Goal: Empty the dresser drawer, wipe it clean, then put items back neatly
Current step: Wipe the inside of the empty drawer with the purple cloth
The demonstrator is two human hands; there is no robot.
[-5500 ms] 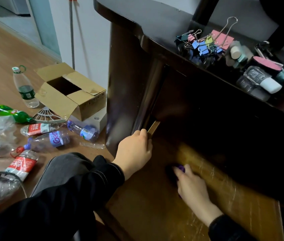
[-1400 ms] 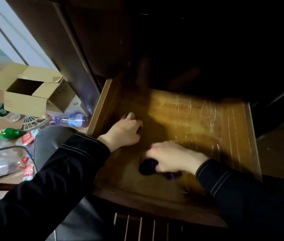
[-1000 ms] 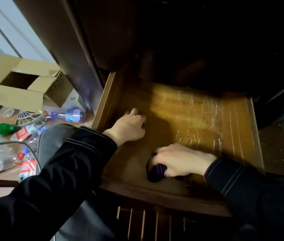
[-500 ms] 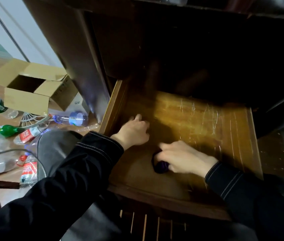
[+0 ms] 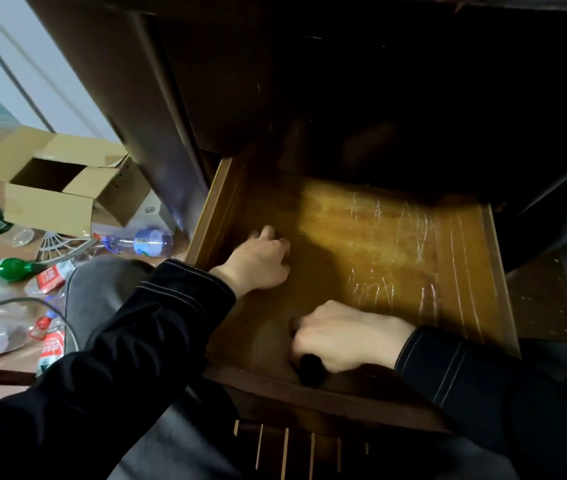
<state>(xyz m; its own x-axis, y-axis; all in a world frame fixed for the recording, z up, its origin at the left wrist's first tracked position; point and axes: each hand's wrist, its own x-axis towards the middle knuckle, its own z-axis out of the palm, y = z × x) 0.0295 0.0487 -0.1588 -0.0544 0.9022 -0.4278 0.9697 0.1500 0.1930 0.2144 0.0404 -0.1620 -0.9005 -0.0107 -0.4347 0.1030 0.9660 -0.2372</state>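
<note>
Two hands, both mine in black sleeves with pale stitching, reach down into the open honey-brown wooden drawer [image 5: 396, 244] of a dark brown wooden dresser [image 5: 157, 98]. My right hand [image 5: 341, 337] sits low in the drawer, close to its front wall and a little left of centre. Its fingers are clenched around a small dark wad of cloth [image 5: 310, 370], which pokes out beneath my knuckles on the side nearest me and presses on the drawer floor. The cloth is blurred, so I cannot tell its exact colour. My left hand [image 5: 258, 261] rests further back, just beside the drawer's left wall and apart from the cloth. Its fingers are curled under against the wood, thumb pointing away from me, and nothing shows inside them. Pale scratch marks streak the drawer floor to the right of both hands. On the room floor to my left lie an open tan cardboard box [image 5: 57, 188], a green plastic bottle [image 5: 1, 268] and a clear plastic bottle with a blue label [image 5: 140, 241].
</note>
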